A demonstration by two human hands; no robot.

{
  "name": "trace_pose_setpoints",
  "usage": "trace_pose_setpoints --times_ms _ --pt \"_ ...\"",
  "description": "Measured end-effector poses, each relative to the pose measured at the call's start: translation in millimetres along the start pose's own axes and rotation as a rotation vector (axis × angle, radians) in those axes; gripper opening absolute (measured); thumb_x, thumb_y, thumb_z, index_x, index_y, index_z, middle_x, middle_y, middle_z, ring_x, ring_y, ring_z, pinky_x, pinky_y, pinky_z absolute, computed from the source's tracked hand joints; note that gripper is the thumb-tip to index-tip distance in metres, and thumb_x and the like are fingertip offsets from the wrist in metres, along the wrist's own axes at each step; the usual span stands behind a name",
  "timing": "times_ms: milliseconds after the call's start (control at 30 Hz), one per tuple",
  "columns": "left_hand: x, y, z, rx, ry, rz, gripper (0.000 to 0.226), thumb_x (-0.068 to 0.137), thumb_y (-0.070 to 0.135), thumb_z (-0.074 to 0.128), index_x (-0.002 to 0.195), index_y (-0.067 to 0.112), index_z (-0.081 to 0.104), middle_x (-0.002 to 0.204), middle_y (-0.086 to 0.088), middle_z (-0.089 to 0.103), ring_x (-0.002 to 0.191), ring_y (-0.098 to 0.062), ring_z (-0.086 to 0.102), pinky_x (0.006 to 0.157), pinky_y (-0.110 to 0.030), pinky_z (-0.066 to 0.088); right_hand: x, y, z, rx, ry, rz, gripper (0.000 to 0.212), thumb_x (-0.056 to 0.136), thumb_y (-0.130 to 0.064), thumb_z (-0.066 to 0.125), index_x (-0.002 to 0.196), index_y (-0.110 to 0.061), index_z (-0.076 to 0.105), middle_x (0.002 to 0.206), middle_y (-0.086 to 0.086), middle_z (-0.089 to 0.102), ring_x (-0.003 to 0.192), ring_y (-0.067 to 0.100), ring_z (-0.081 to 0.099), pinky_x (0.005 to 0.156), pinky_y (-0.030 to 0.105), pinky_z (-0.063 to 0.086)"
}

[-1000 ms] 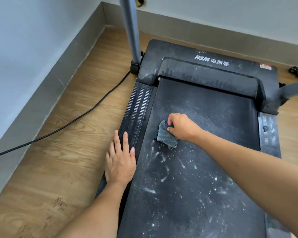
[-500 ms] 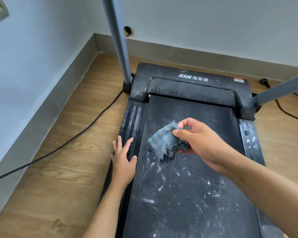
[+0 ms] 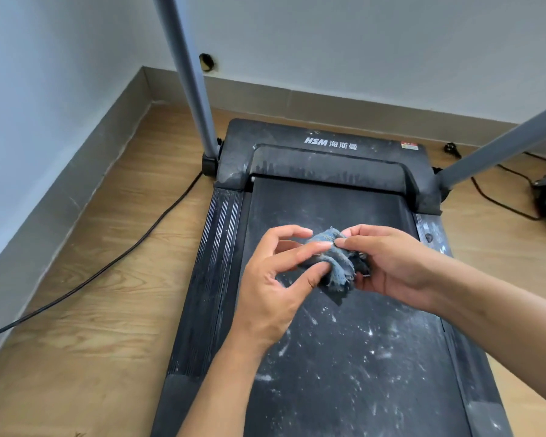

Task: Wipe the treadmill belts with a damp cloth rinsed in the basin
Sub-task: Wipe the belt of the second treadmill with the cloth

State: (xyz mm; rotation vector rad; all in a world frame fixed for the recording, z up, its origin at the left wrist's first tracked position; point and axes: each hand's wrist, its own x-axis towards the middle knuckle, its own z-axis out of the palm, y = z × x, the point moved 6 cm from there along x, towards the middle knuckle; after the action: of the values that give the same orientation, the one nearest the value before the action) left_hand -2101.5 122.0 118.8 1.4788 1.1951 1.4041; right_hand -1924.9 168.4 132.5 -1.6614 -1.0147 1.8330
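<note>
- The blue-grey cloth [image 3: 336,266] has come off the treadmill belt [image 3: 360,367] — lifted and bunched just above it.
- Right grip [image 3: 388,263] stays pinched on it; left grip [image 3: 275,279], gone from the side rail [image 3: 215,263], pinches its other edge.
- Wiping has paused — likely for a refold; white specks remain.

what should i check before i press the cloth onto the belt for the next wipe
1. Grip on the cloth: left hand and right hand both pinch it above the belt. Ok.
2. Flat wiping face: the cloth is bunched, with a frayed edge hanging. Not ok.
3. Cloth damp enough: cannot tell.
4. Belt clean: white specks cover its near part. Not ok.
5. Basin within reach: not in view. Cannot tell.
6. Cable off the belt: it lies on the floor to the left. Ok.
</note>
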Motion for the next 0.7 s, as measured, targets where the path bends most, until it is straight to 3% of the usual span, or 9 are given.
trace_pose_setpoints --times_ms 67,133,233,333,400,467,567,633,700 --pt "3 8 3 0.028 0.033 0.016 0.016 0.097 0.018 0.075 0.111 0.021 0.082 0.124 0.006 0.067 0.119 -0.024 0.064 0.102 -0.030 0.052 -1 4 -3 0.028 0.022 0.014 0.004 0.101 -0.012 0.064 0.104 -0.016 0.064 0.081 0.005 0.065 0.067 0.014 0.059 0.056 0.027 0.047" --pt "6 14 5 0.048 0.088 -0.014 0.012 0.102 0.019 0.069 0.107 0.018 0.079 0.110 0.009 0.073 0.111 -0.018 0.069 0.094 -0.027 0.054 -2 7 -5 -0.008 0.043 0.028 0.006 0.102 -0.015 0.063 0.105 -0.014 0.068 0.085 0.006 0.066 0.066 0.013 0.058 0.056 0.026 0.046" --pt "7 16 3 0.081 0.212 -0.108 0.014 0.107 0.024 0.061 0.104 0.017 0.072 0.092 0.016 0.074 0.089 -0.006 0.072 0.074 -0.016 0.052 -4 12 0 0.004 -0.034 0.099 0.038 0.105 -0.040 0.057 0.122 -0.008 0.069 0.100 0.011 0.067 0.074 0.017 0.063 0.060 0.029 0.052" --pt "5 7 1 0.102 0.325 -0.273 0.018 0.108 0.030 0.058 0.096 0.020 0.068 0.079 0.010 0.073 0.072 -0.001 0.067 0.066 -0.020 0.049 -7 19 8 -0.009 -0.206 0.207 0.075 0.098 -0.075 0.038 0.125 -0.012 0.068 0.120 0.010 0.075 0.102 0.026 0.073 0.089 0.042 0.058" --pt "1 -12 2 -0.063 0.371 -0.469 0.020 0.104 0.034 0.061 0.091 0.021 0.069 0.079 -0.001 0.074 0.070 -0.007 0.064 0.073 -0.036 0.055 -10 22 11 -0.091 -0.259 0.221 0.083 0.092 -0.082 0.042 0.129 -0.013 0.070 0.124 0.012 0.075 0.118 0.031 0.071 0.104 0.049 0.052" --pt "-4 -28 5 -0.278 0.398 -0.639 0.019 0.095 0.037 0.065 0.090 0.020 0.072 0.090 -0.009 0.077 0.082 -0.020 0.069 0.088 -0.055 0.057 -9 24 13 -0.155 -0.241 0.161 0.069 0.089 -0.072 0.060 0.128 -0.016 0.072 0.124 0.012 0.075 0.120 0.031 0.070 0.110 0.053 0.049" --pt "-7 -36 3 -0.379 0.430 -0.720 0.019 0.084 0.044 0.066 0.087 0.027 0.074 0.099 -0.012 0.079 0.103 -0.037 0.074 0.098 -0.064 0.055 -5 18 15 -0.124 -0.185 -0.018 0.042 0.091 -0.029 0.078 0.125 -0.005 0.072 0.124 0.016 0.075 0.114 0.027 0.069 0.115 0.049 0.048" --pt "-4 -36 -2 -0.313 0.441 -0.669 0.018 0.087 0.043 0.065 0.089 0.026 0.072 0.096 -0.007 0.079 0.097 -0.027 0.074 0.096 -0.056 0.058 -3 17 16 -0.051 -0.177 -0.074 0.037 0.092 -0.013 0.075 0.127 -0.002 0.070 0.123 0.013 0.076 0.116 0.028 0.070 0.112 0.044 0.050" --pt "0 -28 -9 -0.153 0.441 -0.554 0.015 0.100 0.035 0.062 0.093 0.022 0.067 0.083 0.000 0.072 0.076 -0.005 0.065 0.083 -0.029 0.057 -1 18 17 -0.019 -0.168 -0.096 0.039 0.091 -0.001 0.072 0.130 -0.002 0.066 0.125 0.015 0.075 0.120 0.032 0.070 0.109 0.045 0.053"
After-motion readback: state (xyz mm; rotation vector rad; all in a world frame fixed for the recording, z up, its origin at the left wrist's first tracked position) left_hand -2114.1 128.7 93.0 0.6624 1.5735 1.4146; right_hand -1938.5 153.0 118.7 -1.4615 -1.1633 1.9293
